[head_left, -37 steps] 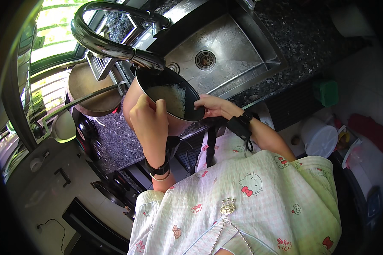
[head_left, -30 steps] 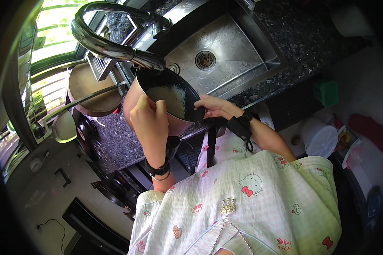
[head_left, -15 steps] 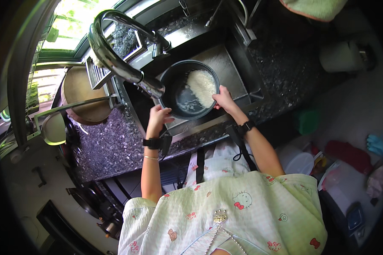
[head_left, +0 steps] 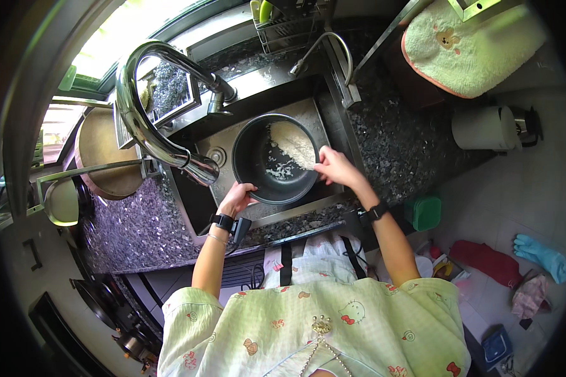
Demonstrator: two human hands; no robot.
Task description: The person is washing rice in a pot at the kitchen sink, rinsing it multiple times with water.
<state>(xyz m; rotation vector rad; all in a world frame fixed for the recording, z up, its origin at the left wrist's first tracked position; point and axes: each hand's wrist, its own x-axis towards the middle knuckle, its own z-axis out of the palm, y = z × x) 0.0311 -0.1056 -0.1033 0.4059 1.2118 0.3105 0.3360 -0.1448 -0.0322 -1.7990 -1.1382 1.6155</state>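
Note:
A round dark cooking pot [head_left: 248, 147] is held over the sink, its mouth facing up. White rice [head_left: 292, 142] is heaped along its far right side, with loose grains scattered over the bottom. My left hand [head_left: 237, 198] grips the near left rim, thumb over the edge and fingers outside. At the right rim, my right hand [head_left: 338, 167] is closed on the pot's edge. Left of the pot, the curved chrome faucet [head_left: 198, 168] ends above the sink [head_left: 217, 135]; no water stream shows.
A speckled dark stone counter [head_left: 132, 229] surrounds the sink. A round wooden board [head_left: 110, 151] leans at the left. A slim second tap [head_left: 302, 66] stands behind the sink. To the right are a pale towel [head_left: 465, 47] and a whitish container [head_left: 481, 129].
The pot has shifted slightly down in the view, away from beneath the faucet's tip. My left hand has closed onto its rim. The view has shifted, and the rice lies a little differently.

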